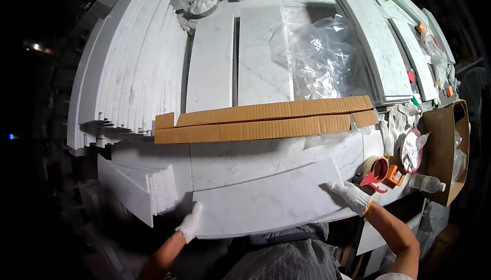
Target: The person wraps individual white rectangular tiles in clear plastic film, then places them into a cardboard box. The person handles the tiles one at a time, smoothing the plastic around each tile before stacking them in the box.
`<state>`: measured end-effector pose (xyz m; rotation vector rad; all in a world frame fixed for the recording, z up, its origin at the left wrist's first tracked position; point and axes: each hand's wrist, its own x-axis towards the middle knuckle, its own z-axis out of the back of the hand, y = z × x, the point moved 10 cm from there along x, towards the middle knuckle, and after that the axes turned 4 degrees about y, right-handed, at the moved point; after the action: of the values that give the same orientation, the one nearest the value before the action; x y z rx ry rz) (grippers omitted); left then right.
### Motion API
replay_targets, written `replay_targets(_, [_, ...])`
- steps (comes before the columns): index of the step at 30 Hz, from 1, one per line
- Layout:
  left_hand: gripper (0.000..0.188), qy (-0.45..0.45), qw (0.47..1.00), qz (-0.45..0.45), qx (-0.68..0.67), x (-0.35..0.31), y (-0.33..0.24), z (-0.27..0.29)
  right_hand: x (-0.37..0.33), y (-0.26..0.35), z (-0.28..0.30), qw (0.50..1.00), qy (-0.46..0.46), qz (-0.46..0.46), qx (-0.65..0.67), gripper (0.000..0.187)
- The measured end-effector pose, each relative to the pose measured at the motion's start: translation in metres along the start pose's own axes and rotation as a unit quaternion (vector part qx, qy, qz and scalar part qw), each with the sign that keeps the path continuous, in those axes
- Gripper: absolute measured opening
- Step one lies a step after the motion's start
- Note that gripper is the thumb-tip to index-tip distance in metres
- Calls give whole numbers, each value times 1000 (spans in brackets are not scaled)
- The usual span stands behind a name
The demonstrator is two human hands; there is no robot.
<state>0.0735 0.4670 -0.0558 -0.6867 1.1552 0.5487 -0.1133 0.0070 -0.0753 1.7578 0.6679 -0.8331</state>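
Note:
A long white marble slab with faint grey veins lies in front of me, its near edge close to my body. My left hand, in a white knit glove, grips the slab's left end, thumb up along the edge. At the right end, my gloved right hand holds the slab with its fingers over the top face; what is beneath the slab is hidden. Just beyond it, a long flattened brown cardboard box lies across the work surface.
Stacked marble slabs stand far left, shorter ones nearer. Clear plastic bags lie beyond the cardboard. At right are a red tape dispenser, an orange box, a plastic bottle, spare gloves and an open carton.

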Motion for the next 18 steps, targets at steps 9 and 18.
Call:
replay_targets(9, [87,72,973,168,139,-6,-73,3,-47,1,-12,951,-2,-224,214,50])
replay_targets(18, [62,124,991,57,2,-25,-108,13,-35,-7,12,923,-43,-284,258,42])
